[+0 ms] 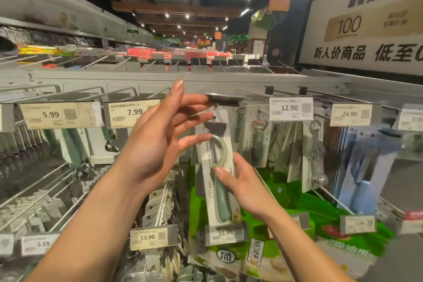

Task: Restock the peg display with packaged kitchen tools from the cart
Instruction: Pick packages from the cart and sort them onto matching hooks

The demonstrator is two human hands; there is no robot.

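- The right hand holds a packaged peeler by its lower half, thumb pressed on the front of the card and the other fingers hidden behind it, so they are closed on the pack.
- The left hand is up beside the top of the pack with its fingers spread and loosely curved. The fingertips reach toward the card's hang hole and the end of the peg; I cannot tell whether they touch the card, and they grip nothing that I can see.
- The pack stands nearly upright, tilted a little, its top just under the peg's grey tag holder. Whether the hole is already threaded onto the peg is hidden by the fingers and by blur.
- My reading: this pack is at the hanging step, either going on or being settled into place.
- Done, as far as it shows: the pegs to the right, under the 12.90 tag and the 24.90 tag, carry bottle openers and other packs.
- Left: several bare pegs on the lower left look thinly stocked or empty, so more hanging probably remains.
- The cart is not in view, so how much stock is waiting cannot be judged.
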